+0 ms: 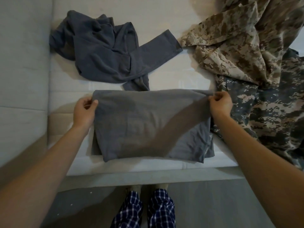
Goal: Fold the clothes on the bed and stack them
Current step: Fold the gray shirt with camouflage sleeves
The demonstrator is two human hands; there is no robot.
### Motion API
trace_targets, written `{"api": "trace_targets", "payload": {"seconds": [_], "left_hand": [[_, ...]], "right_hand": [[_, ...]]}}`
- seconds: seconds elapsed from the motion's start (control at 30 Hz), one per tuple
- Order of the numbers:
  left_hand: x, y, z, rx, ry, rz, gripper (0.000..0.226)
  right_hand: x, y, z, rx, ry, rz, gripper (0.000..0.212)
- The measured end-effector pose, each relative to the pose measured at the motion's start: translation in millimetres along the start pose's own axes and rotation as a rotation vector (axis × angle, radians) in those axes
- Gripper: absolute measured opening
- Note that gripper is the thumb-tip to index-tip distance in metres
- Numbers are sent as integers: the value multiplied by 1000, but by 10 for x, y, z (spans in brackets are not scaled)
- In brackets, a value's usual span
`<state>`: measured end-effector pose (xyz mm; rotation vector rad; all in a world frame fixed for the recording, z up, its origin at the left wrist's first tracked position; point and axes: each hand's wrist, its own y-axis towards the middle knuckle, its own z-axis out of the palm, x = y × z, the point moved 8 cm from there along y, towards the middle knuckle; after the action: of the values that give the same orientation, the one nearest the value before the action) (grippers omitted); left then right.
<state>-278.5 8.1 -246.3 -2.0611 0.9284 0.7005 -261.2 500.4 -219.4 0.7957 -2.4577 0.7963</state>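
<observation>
Grey shirt [148, 125] lies part-folded on the bed [164, 76], stretched between both hands. Left hand [84, 111] pinches its far left corner; right hand [220, 104] pinches the far right. Beyond the hands: crumpled dark-grey garment [102, 53]. Right of right hand: camouflage clothing [246, 55].

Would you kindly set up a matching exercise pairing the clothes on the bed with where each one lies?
1 grey shirt
2 dark blue sweater
3 tan camouflage clothes
4 grey camouflage clothes

A far right
B near right
C far left, crumpled
D middle, pinched by the left hand and right hand

Pairs: 1-D, 2-C, 3-A, 4-B
</observation>
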Motion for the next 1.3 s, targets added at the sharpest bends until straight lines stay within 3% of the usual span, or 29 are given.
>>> {"api": "trace_targets", "payload": {"seconds": [0.07, 0.13, 0.3, 0.4, 0.5, 0.57, 0.73, 0.83, 0.87, 0.93, 0.97, 1.03, 1.07, 1.13, 1.23, 1.3], "left_hand": [[181, -193, 0, 1, -73, -84, 40], [385, -466, -37, -8, -104, -147, 45], [809, -880, 51, 179, -45, -233, 42], [824, -938, 135, 270, -121, -294, 29], [753, -1007, 94, 291, -163, -223, 17], [713, -1057, -102, 212, -147, -156, 14], [856, -1311, -859, -54, -92, -173, 32], [644, -1453, -1108, -112, 96, -75, 22], [500, -1488, -1103, -94, 161, -14, 20], [55, -1614, -964, -44, 289, 190, 37], [-186, -1703, -831, 2, 353, 326, 39], [-512, -1920, -426, 183, 460, 495, 18], [-577, -2028, -180, 331, 523, 486, 41], [-629, -2274, 270, 598, 530, 467, 66], [-666, -2541, 768, 832, 438, 522, 72], [-562, -2523, 924, 871, 476, 515, 72]], "right_hand": [[-9, -301, 31, -29, -97, -53, 44], [47, -754, 173, 6, -220, -236, 52], [193, -1869, 853, 235, -425, -716, 61], [158, -2105, 1274, 322, -586, -850, 63], [-94, -2082, 1610, 451, -739, -792, 61], [-125, -2184, 1734, 475, -752, -781, 62], [-78, -2838, 2170, 650, -661, -852, 60], [-2, -3027, 2300, 776, -560, -798, 61], [45, -3027, 2294, 815, -509, -741, 61], [225, -3009, 2172, 971, -245, -498, 56], [322, -2985, 2045, 1071, -7, -290, 53], [480, -2921, 1683, 1209, 515, 126, 51], [503, -2827, 1466, 1192, 678, 212, 51], [468, -2565, 1032, 1078, 713, 141, 48], [295, -2165, 694, 832, 460, -47, 24], [99, -1852, 654, 597, 313, -58, 8]]}}
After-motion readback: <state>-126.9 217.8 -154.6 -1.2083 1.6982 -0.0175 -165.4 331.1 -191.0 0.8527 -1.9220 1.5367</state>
